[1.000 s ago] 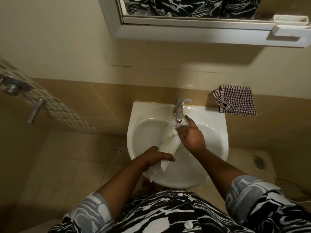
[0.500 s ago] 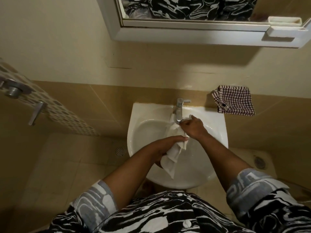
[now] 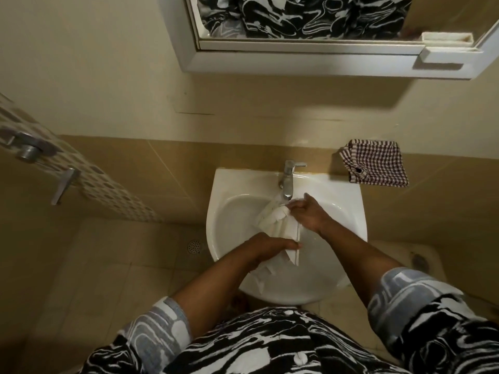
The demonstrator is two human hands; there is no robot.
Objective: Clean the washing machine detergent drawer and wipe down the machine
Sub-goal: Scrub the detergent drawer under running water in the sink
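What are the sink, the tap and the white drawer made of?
The sink looks like glazed ceramic: it is white, smooth and glossy. The tap looks like metal, silvery with a dull shine. The drawer seems to be hard white plastic, with thin stiff walls, though the blur leaves that open.

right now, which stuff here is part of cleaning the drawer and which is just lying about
In the job:
- detergent drawer, held over the sink
- tap, just above the drawer's far end
- left hand, grip on the near end
- right hand, at the far end

Just lying about:
- checked cloth, right of the sink
- mirror
- floor drain
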